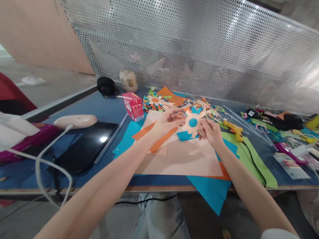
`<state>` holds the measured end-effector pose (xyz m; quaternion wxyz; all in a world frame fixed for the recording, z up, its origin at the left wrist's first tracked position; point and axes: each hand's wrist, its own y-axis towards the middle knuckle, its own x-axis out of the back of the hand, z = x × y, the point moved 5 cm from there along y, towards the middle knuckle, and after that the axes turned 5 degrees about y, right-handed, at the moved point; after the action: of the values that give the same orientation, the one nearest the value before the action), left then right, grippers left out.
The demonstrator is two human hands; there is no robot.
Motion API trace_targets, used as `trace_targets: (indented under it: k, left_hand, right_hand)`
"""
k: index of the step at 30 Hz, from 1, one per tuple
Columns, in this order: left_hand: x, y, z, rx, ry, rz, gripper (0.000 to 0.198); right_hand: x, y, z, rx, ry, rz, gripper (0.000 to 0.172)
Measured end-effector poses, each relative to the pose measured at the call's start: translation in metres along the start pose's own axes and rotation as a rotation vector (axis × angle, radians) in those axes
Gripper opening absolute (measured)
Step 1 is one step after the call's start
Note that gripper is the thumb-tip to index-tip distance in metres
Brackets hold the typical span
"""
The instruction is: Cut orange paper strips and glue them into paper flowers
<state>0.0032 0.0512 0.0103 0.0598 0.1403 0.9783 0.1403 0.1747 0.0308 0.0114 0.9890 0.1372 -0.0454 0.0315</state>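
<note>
A peach paper flower (187, 124) with a blue round centre, blue petals at its top and looped strips along its edge is held up in front of me. My left hand (166, 120) pinches its left side, fingers closed beside an orange loop. At the lower right edge, my right hand (210, 131) grips the same flower between thumb and fingers. Under both hands lies a large peach sheet (179, 162), with orange strips (163, 139) on it and blue sheets (211, 192) beneath. Another layered paper flower (155, 100) rests behind, among paper scraps.
A yellow glue gun (234, 130) lies on a green sheet (259, 162) at right, its black cord trailing forward. A pink drink carton (134, 106) stands at back left. A black phone (86, 146) and white cable (40, 172) lie left. Perforated metal (199, 43) borders the back.
</note>
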Motion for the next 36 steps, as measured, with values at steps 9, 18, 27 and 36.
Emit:
trace_targets:
  k: [9, 18, 27, 36]
  left_hand:
    - [0.001, -0.001, -0.001, -0.025, -0.003, -0.034, 0.046]
    - [0.012, -0.003, -0.012, -0.048, 0.005, -0.182, 0.045]
    - [0.029, 0.000, -0.013, -0.123, -0.066, -0.301, 0.036]
    - [0.036, -0.001, -0.015, -0.088, -0.219, -0.367, 0.026]
  right_hand:
    - [-0.002, 0.003, -0.007, -0.049, 0.109, 0.024, 0.044]
    - [0.000, 0.003, -0.005, -0.011, 0.022, 0.030, 0.039]
    - [0.005, 0.006, -0.002, 0.084, -0.033, 0.020, 0.032]
    - [0.036, 0.010, 0.000, 0.312, -0.221, -0.366, 0.023]
